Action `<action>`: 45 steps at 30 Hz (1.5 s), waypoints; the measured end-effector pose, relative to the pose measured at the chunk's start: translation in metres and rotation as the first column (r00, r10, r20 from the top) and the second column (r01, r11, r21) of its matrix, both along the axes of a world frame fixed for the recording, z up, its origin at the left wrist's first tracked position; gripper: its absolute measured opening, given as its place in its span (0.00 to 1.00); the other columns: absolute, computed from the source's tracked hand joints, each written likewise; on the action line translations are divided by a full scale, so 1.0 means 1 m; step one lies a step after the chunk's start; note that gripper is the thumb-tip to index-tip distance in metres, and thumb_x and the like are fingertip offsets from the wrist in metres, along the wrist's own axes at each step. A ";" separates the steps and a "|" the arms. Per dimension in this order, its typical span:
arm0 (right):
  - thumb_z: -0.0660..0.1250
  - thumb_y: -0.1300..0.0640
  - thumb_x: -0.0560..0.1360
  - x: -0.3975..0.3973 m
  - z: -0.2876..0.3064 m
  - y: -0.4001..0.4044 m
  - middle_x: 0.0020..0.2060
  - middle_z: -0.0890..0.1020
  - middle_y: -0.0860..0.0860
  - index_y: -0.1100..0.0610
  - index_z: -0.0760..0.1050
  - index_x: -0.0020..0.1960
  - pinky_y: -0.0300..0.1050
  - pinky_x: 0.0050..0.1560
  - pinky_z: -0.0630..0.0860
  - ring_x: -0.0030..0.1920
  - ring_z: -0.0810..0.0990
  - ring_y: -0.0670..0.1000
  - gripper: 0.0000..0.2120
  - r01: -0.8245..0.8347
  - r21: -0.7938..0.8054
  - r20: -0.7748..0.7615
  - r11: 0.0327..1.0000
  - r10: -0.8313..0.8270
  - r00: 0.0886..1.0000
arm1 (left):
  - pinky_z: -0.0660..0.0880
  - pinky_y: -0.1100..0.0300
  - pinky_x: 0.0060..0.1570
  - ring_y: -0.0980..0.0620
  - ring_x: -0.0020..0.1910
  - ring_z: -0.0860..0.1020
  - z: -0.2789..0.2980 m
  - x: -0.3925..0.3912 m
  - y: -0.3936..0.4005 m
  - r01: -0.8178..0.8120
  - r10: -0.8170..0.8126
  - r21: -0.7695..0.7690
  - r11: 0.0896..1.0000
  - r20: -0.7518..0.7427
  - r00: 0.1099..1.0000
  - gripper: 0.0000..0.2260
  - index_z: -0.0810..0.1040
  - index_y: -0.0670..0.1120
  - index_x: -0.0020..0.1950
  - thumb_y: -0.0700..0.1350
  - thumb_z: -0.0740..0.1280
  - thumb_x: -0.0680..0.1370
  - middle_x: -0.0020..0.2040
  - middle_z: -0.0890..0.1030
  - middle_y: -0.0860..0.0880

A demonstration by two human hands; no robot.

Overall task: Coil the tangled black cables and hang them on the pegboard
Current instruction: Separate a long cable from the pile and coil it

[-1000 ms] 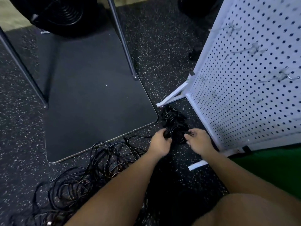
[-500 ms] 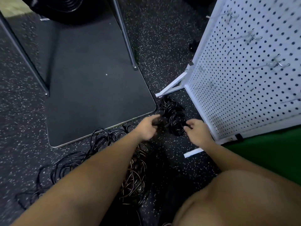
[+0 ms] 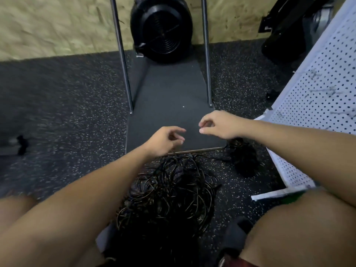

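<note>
big cable tangle (image 3: 169, 193) low in the middle, small bundle (image 3: 243, 157) to its right. above, left hand (image 3: 163, 140) and right hand (image 3: 217, 124) loosely curled, holding nothing. pegboard (image 3: 316, 105) far right. between cables; next, probably grab one.

hands (image 3: 192, 132) empty, tangled cables (image 3: 169, 193), pegboard (image 3: 316, 105)

The floor (image 3: 63, 116) is dark rubber flecked with pale specks. A plain dark mat (image 3: 169, 105) lies on it, with two slim metal legs (image 3: 123, 60) standing at its edges. A round black fan (image 3: 163, 29) sits at the mat's far end against a tan, rough-textured wall (image 3: 57, 26), possibly strand board.
</note>
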State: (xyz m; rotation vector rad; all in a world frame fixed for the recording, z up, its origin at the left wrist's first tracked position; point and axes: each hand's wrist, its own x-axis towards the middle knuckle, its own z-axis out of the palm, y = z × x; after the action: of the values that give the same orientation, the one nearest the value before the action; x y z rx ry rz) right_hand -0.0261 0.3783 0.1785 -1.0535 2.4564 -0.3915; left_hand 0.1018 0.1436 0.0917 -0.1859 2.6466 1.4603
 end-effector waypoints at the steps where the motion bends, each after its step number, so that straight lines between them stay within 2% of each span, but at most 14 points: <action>1: 0.73 0.42 0.82 0.012 -0.001 -0.021 0.56 0.87 0.44 0.50 0.85 0.64 0.43 0.57 0.75 0.55 0.84 0.47 0.16 -0.029 0.007 -0.006 1.000 0.029 1.000 | 0.82 0.57 0.57 0.56 0.50 0.86 0.002 0.012 -0.011 -0.018 0.018 -0.012 1.000 -0.009 1.000 0.18 0.83 0.47 0.71 0.40 0.76 0.81 0.53 0.89 0.51; 4: 0.73 0.42 0.82 0.055 -0.024 -0.076 0.57 0.87 0.47 0.52 0.85 0.65 0.43 0.58 0.76 0.55 0.84 0.49 0.18 -0.108 0.032 0.014 0.994 0.107 0.994 | 0.83 0.53 0.60 0.52 0.50 0.87 -0.003 0.048 -0.040 -0.093 0.093 -0.011 0.996 -0.030 0.995 0.14 0.85 0.46 0.66 0.37 0.76 0.80 0.51 0.89 0.49; 7: 0.74 0.41 0.81 0.096 -0.064 -0.107 0.57 0.88 0.48 0.51 0.85 0.64 0.49 0.64 0.80 0.58 0.85 0.52 0.18 -0.084 0.037 0.092 0.996 0.081 0.992 | 0.83 0.57 0.58 0.54 0.49 0.86 -0.021 0.081 -0.058 -0.078 0.078 -0.027 0.997 -0.003 0.997 0.10 0.88 0.46 0.60 0.37 0.77 0.80 0.50 0.89 0.51; 11: 0.76 0.45 0.80 0.136 -0.118 -0.123 0.54 0.89 0.50 0.53 0.86 0.62 0.48 0.63 0.80 0.56 0.85 0.54 0.15 -0.068 0.091 0.157 0.993 0.054 0.986 | 0.82 0.50 0.64 0.50 0.54 0.87 -0.064 0.115 -0.072 -0.082 0.094 -0.093 0.992 0.129 0.987 0.11 0.88 0.45 0.61 0.39 0.78 0.80 0.53 0.89 0.51; 14: 0.78 0.49 0.79 0.153 -0.158 -0.122 0.55 0.89 0.50 0.54 0.85 0.63 0.47 0.62 0.81 0.57 0.86 0.54 0.15 -0.052 0.149 0.205 0.987 0.021 0.979 | 0.80 0.54 0.66 0.50 0.56 0.86 -0.091 0.129 -0.072 -0.078 0.118 -0.168 0.983 0.238 0.964 0.12 0.88 0.46 0.63 0.40 0.78 0.80 0.56 0.88 0.50; 21: 0.77 0.53 0.80 0.173 -0.221 -0.119 0.69 0.84 0.49 0.52 0.78 0.75 0.48 0.70 0.77 0.68 0.82 0.55 0.24 -0.076 0.238 0.282 0.968 0.006 0.959 | 0.81 0.55 0.53 0.48 0.48 0.84 -0.156 0.146 -0.056 -0.119 0.259 -0.314 0.942 0.457 0.851 0.10 0.88 0.48 0.52 0.53 0.80 0.77 0.47 0.87 0.49; 27: 0.76 0.57 0.81 0.180 -0.249 -0.125 0.74 0.80 0.49 0.49 0.73 0.80 0.47 0.70 0.77 0.72 0.80 0.55 0.29 -0.069 0.224 0.358 0.972 -0.016 0.934 | 0.86 0.46 0.50 0.44 0.42 0.86 -0.196 0.157 -0.040 -0.171 0.320 -0.306 0.937 0.545 0.775 0.14 0.85 0.49 0.55 0.56 0.79 0.77 0.46 0.86 0.48; 30: 0.71 0.63 0.82 0.182 -0.251 -0.128 0.77 0.78 0.52 0.49 0.71 0.83 0.37 0.54 0.74 0.66 0.83 0.56 0.31 -0.084 0.199 0.379 0.976 0.003 0.925 | 0.86 0.49 0.49 0.44 0.40 0.84 -0.199 0.159 -0.039 -0.154 0.276 -0.265 0.952 0.525 0.805 0.09 0.87 0.49 0.57 0.50 0.77 0.80 0.44 0.86 0.48; 33: 0.69 0.65 0.82 0.181 -0.247 -0.129 0.71 0.81 0.55 0.48 0.74 0.80 0.36 0.36 0.72 0.44 0.81 0.49 0.28 -0.095 0.160 0.368 0.982 0.030 0.929 | 0.79 0.56 0.42 0.46 0.41 0.83 -0.190 0.157 -0.041 -0.173 0.251 -0.205 0.963 0.462 0.850 0.02 0.87 0.50 0.51 0.44 0.75 0.80 0.42 0.85 0.48; 34: 0.69 0.65 0.82 0.179 -0.245 -0.128 0.67 0.83 0.55 0.48 0.76 0.77 0.36 0.34 0.71 0.41 0.79 0.48 0.26 -0.084 0.139 0.358 0.987 0.030 0.933 | 0.76 0.58 0.42 0.47 0.40 0.82 -0.185 0.156 -0.042 -0.189 0.251 -0.180 0.965 0.441 0.862 0.03 0.87 0.51 0.48 0.42 0.75 0.80 0.41 0.85 0.50; 36: 0.71 0.65 0.81 0.172 -0.231 -0.127 0.59 0.86 0.53 0.50 0.81 0.72 0.38 0.41 0.74 0.44 0.81 0.49 0.22 -0.062 0.093 0.305 0.994 0.031 0.952 | 0.77 0.56 0.44 0.51 0.39 0.79 -0.174 0.155 -0.047 -0.235 0.258 -0.107 0.966 0.402 0.879 0.05 0.86 0.50 0.45 0.41 0.76 0.80 0.40 0.84 0.53; 39: 0.75 0.62 0.80 0.159 -0.199 -0.125 0.48 0.82 0.47 0.52 0.84 0.66 0.41 0.53 0.74 0.50 0.80 0.51 0.16 -0.068 0.016 0.219 0.998 0.063 0.974 | 0.78 0.57 0.45 0.57 0.36 0.77 -0.146 0.150 -0.054 -0.270 0.257 -0.004 0.963 0.323 0.911 0.01 0.89 0.44 0.49 0.39 0.77 0.79 0.41 0.86 0.51; 42: 0.76 0.55 0.80 0.147 -0.160 -0.123 0.48 0.83 0.45 0.46 0.85 0.62 0.46 0.56 0.77 0.51 0.80 0.49 0.11 -0.099 -0.040 0.110 0.994 0.103 0.989 | 0.72 0.62 0.37 0.62 0.29 0.73 -0.106 0.138 -0.058 -0.266 0.249 0.047 0.963 0.229 0.941 0.02 0.89 0.39 0.50 0.36 0.76 0.80 0.37 0.83 0.51; 45: 0.77 0.53 0.80 0.131 -0.114 -0.121 0.50 0.87 0.47 0.47 0.86 0.57 0.47 0.55 0.78 0.50 0.82 0.50 0.06 -0.107 -0.150 0.010 0.983 0.109 0.994 | 0.69 0.62 0.34 0.59 0.30 0.71 -0.057 0.123 -0.063 -0.249 0.239 0.066 0.966 0.134 0.962 0.03 0.90 0.41 0.50 0.37 0.76 0.80 0.35 0.82 0.53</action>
State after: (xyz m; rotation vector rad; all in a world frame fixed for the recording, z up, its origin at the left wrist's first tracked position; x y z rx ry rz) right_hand 0.1045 0.2575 0.0642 -1.2328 2.3708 -0.5547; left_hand 0.2244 0.0807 0.0348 -0.5957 2.5290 1.5660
